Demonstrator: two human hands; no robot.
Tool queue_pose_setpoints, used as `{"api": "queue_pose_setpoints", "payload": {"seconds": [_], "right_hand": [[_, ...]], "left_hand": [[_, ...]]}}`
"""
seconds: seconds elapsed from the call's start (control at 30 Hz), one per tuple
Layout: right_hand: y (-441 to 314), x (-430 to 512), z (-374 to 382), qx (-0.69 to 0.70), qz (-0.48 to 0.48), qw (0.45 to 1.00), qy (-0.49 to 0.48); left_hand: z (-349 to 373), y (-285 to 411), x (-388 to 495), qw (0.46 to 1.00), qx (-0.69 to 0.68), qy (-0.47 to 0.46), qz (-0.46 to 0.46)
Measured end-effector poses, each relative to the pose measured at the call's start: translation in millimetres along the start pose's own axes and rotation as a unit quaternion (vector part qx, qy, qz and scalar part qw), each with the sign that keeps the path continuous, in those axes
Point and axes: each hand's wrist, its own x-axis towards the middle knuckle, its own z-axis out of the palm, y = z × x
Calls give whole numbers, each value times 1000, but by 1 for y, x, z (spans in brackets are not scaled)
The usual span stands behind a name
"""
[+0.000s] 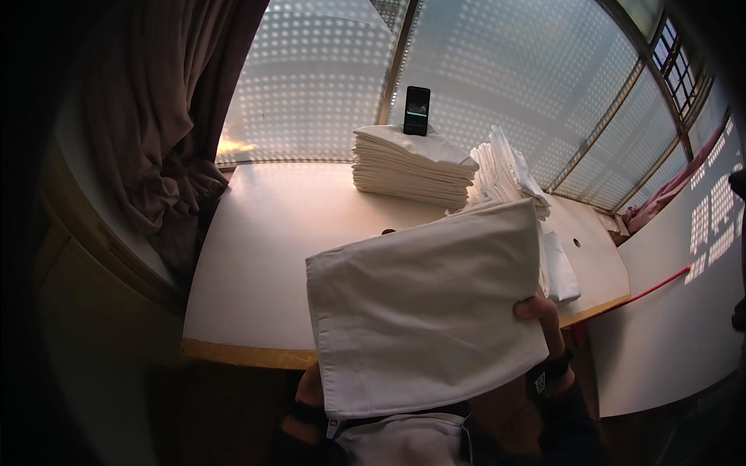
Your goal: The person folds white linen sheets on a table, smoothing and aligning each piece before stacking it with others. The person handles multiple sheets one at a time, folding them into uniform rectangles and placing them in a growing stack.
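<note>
A folded white cloth (425, 314) is spread out in front of me, above the table's near edge. My right hand (539, 311) grips its right side, with the thumb on top and the fingers behind. My left hand (312, 387) is at the lower left edge of the cloth; its fingers are hidden behind the fabric, so its hold cannot be made out. Beyond the cloth stands a neat stack of folded white cloths (408, 169). A second, looser pile of white cloths (501, 169) is just to the right of that stack.
A phone (417, 110) stands upright on the neat stack, against the window (495, 70). The white table (250, 262) has a wooden front edge. A folded white item (560, 268) lies at its right part. A dark curtain (157, 116) hangs at left; a thin red strip (658, 288) is at right.
</note>
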Motion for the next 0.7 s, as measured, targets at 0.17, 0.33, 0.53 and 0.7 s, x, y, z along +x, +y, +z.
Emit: {"api": "queue_pose_setpoints", "payload": {"seconds": [0.17, 0.33, 0.53, 0.7], "right_hand": [[28, 77, 136, -101, 14, 898, -427], [69, 94, 236, -88, -15, 781, -618], [116, 190, 286, -188, -133, 905, -357], [160, 259, 130, -105, -104, 979, -141]], "left_hand": [[-49, 11, -114, 962, -36, 253, 95], [-68, 31, -170, 855, -21, 476, 206], [-76, 75, -164, 787, 49, 549, 277], [-88, 127, -102, 780, 113, 536, 303]]}}
